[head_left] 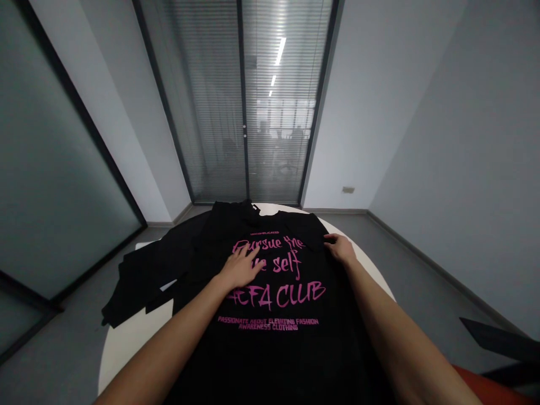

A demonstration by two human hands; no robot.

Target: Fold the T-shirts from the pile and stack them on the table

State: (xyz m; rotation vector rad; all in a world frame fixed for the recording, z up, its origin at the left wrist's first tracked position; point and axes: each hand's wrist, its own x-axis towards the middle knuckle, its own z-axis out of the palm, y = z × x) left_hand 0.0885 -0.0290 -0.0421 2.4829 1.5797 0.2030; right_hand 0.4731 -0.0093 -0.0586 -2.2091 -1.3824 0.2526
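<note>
Black T-shirt point(270, 337) with pink lettering, spread on a round white table point(126, 337). Left hand point(240, 269) lies flat, fingers spread, on the print; right hand point(341, 248) apparently pinches the fabric's right edge.

Shirt point(270, 315) hem — and both forearms — cut off below.

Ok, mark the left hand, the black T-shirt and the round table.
left hand point(241, 269), head view, back of the hand.
black T-shirt point(270, 343), head view, lower front cloth.
round table point(126, 337), head view, bare left rim.
</note>
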